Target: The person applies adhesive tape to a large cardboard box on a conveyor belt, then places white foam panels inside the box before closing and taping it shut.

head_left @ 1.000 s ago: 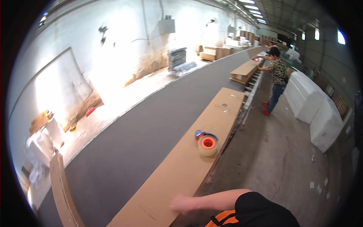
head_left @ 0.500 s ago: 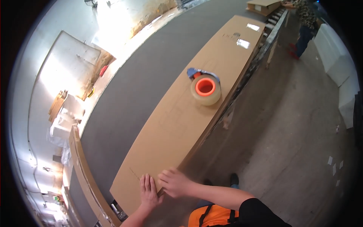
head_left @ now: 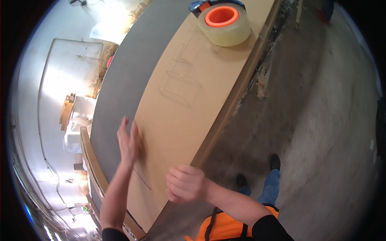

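A long, flat brown cardboard carton lies along the dark grey table surface, with line drawings and some print on its top. My left hand is raised at the carton's left edge, fingers apart and nothing in it. Near the carton's right edge at the near end, my right hand is closed like a fist; whether anything is inside its fingers is hidden. On the far part of the carton stands a tape dispenser with a blue body, carrying a big roll of clear tape with an orange core.
The grey table surface runs along the carton's left. Another narrow cardboard piece stands at the near left. Stacked cardboard pieces and white wrapped material are by the wall. Concrete floor lies to the right; another person's leg shows at the top right.
My left hand has lifted off the near end and moved forward and left to the far-side edge. The right hand has drawn into a fist. My view has shifted closer to the carton.
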The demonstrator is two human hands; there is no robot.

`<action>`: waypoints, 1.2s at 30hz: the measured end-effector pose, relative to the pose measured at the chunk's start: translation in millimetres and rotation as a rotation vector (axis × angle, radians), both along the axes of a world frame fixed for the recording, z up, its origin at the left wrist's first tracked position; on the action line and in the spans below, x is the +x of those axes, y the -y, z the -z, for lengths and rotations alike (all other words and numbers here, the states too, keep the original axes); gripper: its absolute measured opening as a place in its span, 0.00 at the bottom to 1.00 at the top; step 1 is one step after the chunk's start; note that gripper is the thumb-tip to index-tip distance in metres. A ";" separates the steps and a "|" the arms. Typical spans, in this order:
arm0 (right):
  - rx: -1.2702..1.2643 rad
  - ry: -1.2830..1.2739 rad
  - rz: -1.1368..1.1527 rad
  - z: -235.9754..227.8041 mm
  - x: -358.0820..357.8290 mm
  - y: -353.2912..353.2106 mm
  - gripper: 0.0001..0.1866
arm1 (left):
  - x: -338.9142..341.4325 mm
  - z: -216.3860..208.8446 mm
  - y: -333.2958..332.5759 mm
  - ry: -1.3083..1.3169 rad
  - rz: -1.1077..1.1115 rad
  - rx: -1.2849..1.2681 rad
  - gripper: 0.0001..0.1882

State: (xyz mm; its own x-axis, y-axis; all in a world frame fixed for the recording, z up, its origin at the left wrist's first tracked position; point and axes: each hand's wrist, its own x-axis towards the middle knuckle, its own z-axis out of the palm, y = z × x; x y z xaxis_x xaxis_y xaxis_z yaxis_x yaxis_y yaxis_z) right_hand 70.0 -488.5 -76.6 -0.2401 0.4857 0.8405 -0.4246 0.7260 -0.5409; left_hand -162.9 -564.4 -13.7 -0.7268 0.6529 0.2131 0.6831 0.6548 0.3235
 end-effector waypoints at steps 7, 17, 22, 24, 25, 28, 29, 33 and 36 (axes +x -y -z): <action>-0.011 -0.023 0.076 14.4 -7.1 4.1 0.09 | -2.0 10.1 -75.8 0.106 -0.239 -0.228 0.36; -0.039 -0.075 0.048 11.5 -12.5 19.2 0.06 | 12.3 4.4 -52.1 0.062 -0.041 -0.084 0.31; -0.023 -0.040 -0.014 24.5 -9.6 26.9 0.07 | 89.0 0.3 -32.3 0.034 0.458 -0.118 0.41; 0.012 -0.066 -0.019 28.1 -9.7 29.1 0.07 | 97.8 -6.6 -31.3 0.012 0.561 -0.199 0.45; 0.039 -0.085 -0.026 32.4 -8.4 28.5 0.07 | 99.8 -7.1 -32.2 0.017 0.567 -0.181 0.45; 0.126 0.038 -0.147 47.9 25.5 17.8 0.11 | 101.1 -13.8 -30.1 0.015 0.604 -0.164 0.47; 0.132 0.115 -0.200 54.3 40.1 10.4 0.14 | 104.3 -11.5 -25.8 -0.022 0.624 -0.176 0.49; 0.228 0.414 0.123 14.5 65.4 -69.4 0.22 | 109.9 -12.0 -19.8 -0.095 0.632 -0.195 0.56; 0.521 0.461 -0.026 -27.2 38.5 -136.0 0.18 | 107.3 -8.6 -13.3 -0.108 0.614 -0.221 0.58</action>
